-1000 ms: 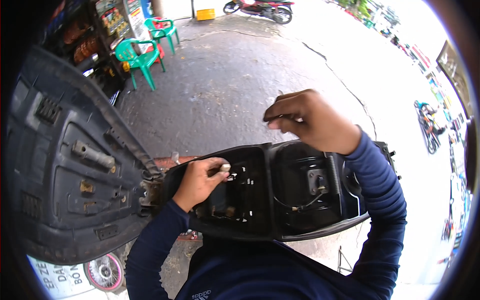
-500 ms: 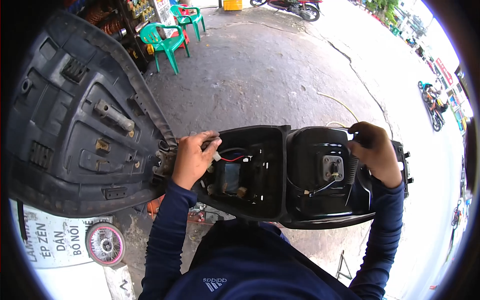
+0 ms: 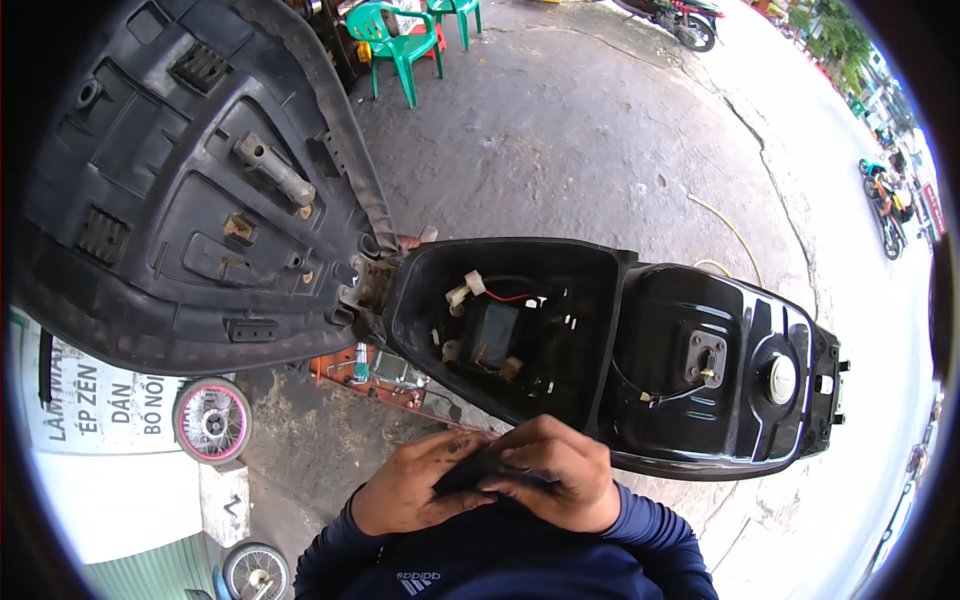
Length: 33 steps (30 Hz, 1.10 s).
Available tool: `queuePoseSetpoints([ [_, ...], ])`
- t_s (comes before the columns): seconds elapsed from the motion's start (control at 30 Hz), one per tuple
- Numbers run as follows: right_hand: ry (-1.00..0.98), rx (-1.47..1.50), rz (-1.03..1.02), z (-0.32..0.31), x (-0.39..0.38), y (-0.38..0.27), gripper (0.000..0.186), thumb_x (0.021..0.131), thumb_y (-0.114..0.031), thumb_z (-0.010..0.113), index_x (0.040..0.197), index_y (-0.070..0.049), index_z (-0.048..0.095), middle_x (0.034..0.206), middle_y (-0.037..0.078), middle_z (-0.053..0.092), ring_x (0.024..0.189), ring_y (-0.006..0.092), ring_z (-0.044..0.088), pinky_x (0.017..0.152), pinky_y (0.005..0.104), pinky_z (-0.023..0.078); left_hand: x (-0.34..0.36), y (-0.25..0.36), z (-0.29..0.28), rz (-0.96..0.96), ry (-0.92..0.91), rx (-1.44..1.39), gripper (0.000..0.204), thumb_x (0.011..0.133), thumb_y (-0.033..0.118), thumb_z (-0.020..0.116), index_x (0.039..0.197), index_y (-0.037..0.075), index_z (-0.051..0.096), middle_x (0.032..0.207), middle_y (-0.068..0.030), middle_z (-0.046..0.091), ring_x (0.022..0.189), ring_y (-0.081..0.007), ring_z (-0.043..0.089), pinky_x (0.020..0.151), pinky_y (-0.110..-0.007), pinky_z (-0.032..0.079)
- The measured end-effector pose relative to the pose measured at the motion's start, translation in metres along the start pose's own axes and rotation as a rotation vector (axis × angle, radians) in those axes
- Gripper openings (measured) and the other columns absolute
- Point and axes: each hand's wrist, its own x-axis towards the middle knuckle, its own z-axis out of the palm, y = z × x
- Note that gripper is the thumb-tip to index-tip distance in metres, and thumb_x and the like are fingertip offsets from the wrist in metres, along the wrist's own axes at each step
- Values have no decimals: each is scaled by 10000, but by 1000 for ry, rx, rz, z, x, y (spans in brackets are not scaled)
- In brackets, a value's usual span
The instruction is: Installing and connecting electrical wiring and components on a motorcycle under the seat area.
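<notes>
Both hands are close together at the lower middle, in front of my chest and by the near edge of the motorbike's storage box (image 3: pixel 505 245). My left hand (image 3: pixel 405 487) has its fingers bent against a dark piece (image 3: pixel 468 470). My right hand (image 3: pixel 568 472) curls over the same dark piece from the other side. Its kind I cannot make out. Inside the black box lie a white connector (image 3: pixel 464 289), a red wire (image 3: pixel 512 297) and a grey block (image 3: pixel 496 333). A black fuel tank (image 3: pixel 672 425) with a pale round cap (image 3: pixel 781 379) adjoins it.
The raised seat (image 3: pixel 150 275) fills the left side, underside showing. An orange-red tray (image 3: pixel 385 384) with small parts is under the box's near side. Wheels (image 3: pixel 212 420) are at lower left, a green chair (image 3: pixel 405 47) beyond, and a yellow hose (image 3: pixel 725 222) on the floor.
My hands have left the box's left end and the tank and come together in front of me. The tank's cap has come into sight. The view has shifted, with the bike lower and farther right.
</notes>
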Motion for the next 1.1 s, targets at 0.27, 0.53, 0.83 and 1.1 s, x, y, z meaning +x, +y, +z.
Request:
queuePoseSetpoints([
  [0.27,-308,-431,-20,-63,61,-21,299,800,-81,779,1042,7,629,967,137,636,814,309,670,673,385,560,-46,-52,11,-118,215,-139,266,775,93,834,944,-28,667,792,-119,675,640,-234,662,590,-310,493],
  [0.53,-793,-804,151,-4,106,71,196,830,-131,658,983,-8,665,895,170,684,800,362,699,673,441,567,-10,-86,-16,122,363,-155,286,760,83,842,781,21,563,755,-98,600,580,-162,595,548,-285,484],
  [0.83,-893,-727,198,-6,108,115,206,798,-128,638,975,-32,684,873,177,703,784,354,707,656,431,571,18,-112,-37,258,283,-198,299,765,18,816,791,24,518,1101,-195,669,742,-186,695,628,-280,570],
  [1.1,-821,-884,214,-27,102,71,222,813,-130,654,1020,-54,679,898,160,681,796,340,711,670,433,569,36,-131,-56,243,101,-124,189,825,-16,741,780,-11,558,1115,-219,653,818,-207,703,664,-290,585],
])
